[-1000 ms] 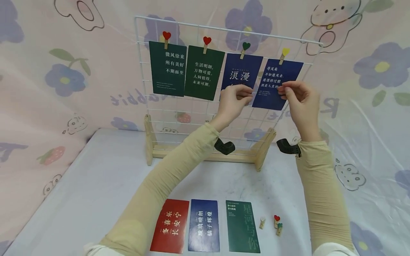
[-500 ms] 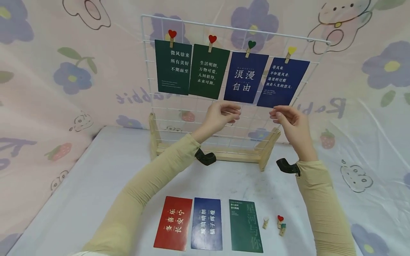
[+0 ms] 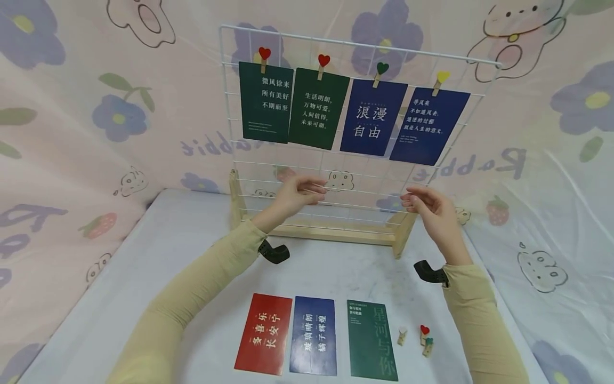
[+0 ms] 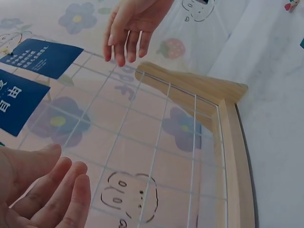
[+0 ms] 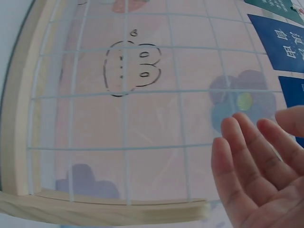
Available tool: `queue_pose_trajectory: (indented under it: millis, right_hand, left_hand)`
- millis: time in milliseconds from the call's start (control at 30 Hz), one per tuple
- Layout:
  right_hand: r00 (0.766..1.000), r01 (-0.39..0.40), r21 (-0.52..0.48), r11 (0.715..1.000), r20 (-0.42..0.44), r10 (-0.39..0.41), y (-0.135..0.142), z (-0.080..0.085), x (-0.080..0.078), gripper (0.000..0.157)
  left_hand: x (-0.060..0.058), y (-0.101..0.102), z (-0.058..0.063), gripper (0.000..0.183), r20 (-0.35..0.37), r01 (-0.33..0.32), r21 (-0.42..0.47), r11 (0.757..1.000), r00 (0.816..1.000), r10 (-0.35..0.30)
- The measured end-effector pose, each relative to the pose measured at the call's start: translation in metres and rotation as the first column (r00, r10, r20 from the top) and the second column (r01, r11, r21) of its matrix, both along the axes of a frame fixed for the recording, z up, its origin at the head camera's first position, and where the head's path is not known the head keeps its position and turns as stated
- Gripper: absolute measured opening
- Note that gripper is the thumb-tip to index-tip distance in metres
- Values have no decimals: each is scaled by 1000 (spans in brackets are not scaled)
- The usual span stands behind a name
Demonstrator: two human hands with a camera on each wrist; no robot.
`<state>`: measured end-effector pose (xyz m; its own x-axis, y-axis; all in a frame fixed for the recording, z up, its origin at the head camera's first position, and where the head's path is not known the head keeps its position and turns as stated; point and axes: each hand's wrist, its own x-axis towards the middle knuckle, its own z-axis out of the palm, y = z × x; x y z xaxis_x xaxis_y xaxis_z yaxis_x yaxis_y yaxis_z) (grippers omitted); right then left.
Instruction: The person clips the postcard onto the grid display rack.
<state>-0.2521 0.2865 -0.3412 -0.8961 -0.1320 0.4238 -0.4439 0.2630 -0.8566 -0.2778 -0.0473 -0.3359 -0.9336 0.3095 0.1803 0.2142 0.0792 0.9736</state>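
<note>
We see both hands relaxed, fingers loosely extended, thumbs apart: left hand and right hand in front of the wire grid rack, below its hung row. Two green cards and two blue cards hang there, each under a heart-topped clothespin. On our white table: one red card, one blue card, one green card, three mini clothespins.

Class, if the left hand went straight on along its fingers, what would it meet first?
Probably the right hand, whose fingertips face it across a gap; depth is unclear, so the white wire grid might come first.
</note>
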Motion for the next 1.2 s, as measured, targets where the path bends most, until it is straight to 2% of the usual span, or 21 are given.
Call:
queue_pose_trajectory:
  millis: [100,233,400,633,933,1067,1200]
  right_hand:
    - [1000,10,37,999,12,-11,1,-9,3,32]
    - [1000,1,59,998,15,-2,3,-19,6,30]
    - [1000,-8,60,998,24,7,6,-27,12,29]
    - [999,17,140,990,41,-23,12,-39,23,32]
    - [992,-61,165,984,118,42,19,-57,34,34]
    - [991,-73,185,980,126,50,22,-60,39,34]
    - [987,-78,216,973,153,45,25,-64,45,32]
  left_hand:
    - [4,-12,-7,33,1,-1,-20,1000,1000,1]
    - [11,-28,-14,33,36,-12,-49,999,999,14]
    - [21,-43,-23,35,70,2,-50,999,998,1]
    - [38,-65,-40,37,98,26,-72,997,995,-19]
    - [61,-87,-57,39,152,8,-79,997,988,4]
    - [68,-93,-60,40,123,16,-80,997,992,-6]
    - [75,-98,-65,39,139,18,-92,996,990,-5]
